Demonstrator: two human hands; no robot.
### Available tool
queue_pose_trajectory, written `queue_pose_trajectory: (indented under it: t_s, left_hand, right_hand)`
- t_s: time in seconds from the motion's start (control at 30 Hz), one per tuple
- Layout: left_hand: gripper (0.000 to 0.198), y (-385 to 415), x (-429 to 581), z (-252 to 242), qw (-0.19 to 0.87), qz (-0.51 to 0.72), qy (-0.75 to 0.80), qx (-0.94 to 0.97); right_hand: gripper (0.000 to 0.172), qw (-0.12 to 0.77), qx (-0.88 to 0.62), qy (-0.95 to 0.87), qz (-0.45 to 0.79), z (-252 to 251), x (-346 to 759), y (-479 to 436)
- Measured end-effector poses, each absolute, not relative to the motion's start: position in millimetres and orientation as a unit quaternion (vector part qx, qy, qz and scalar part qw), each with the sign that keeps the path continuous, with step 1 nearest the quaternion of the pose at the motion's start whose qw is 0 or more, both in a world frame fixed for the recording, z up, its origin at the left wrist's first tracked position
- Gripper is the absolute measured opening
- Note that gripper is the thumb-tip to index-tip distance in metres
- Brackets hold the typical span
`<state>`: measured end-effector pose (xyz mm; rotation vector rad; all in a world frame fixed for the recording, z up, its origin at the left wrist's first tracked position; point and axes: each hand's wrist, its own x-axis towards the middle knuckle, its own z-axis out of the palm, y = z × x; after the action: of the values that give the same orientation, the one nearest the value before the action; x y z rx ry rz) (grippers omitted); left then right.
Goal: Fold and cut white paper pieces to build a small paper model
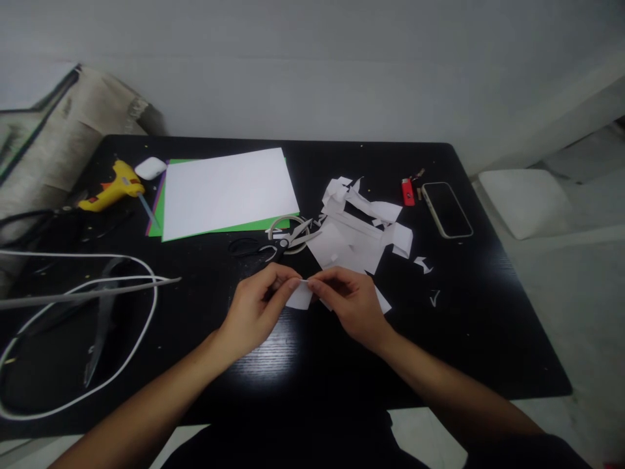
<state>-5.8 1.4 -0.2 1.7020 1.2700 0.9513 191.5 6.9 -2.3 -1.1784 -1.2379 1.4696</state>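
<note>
A small piece of white paper (299, 299) is held between both hands above the black table. My left hand (256, 306) pinches its upper edge between thumb and forefinger. From the other side, my right hand (352, 303) grips the same edge, its fingertips close to the left ones. Just beyond the hands lie black-handled scissors (284, 243), blades partly spread, across a roll of tape (274, 225). White paper scraps (349, 241) are heaped behind my right hand, some cut and some folded.
White sheets (227, 192) lie over green paper (244, 226) at the back. A yellow glue gun (113, 189) and a white case (150, 168) sit left, above a looped white cable (151, 319). At right are a red lighter (408, 192) and a phone (446, 210).
</note>
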Motion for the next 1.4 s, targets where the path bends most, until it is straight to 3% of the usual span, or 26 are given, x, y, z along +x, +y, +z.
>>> queue_pose_trajectory:
  t_s: [1.4]
  left_hand:
    - [0.015, 1.6, -7.4, -1.4, 0.407, 0.366, 0.498, 0.673]
  right_hand:
    - [0.015, 0.413, -0.484, -0.504, 0.584, -1.5, 190.8, 4.9]
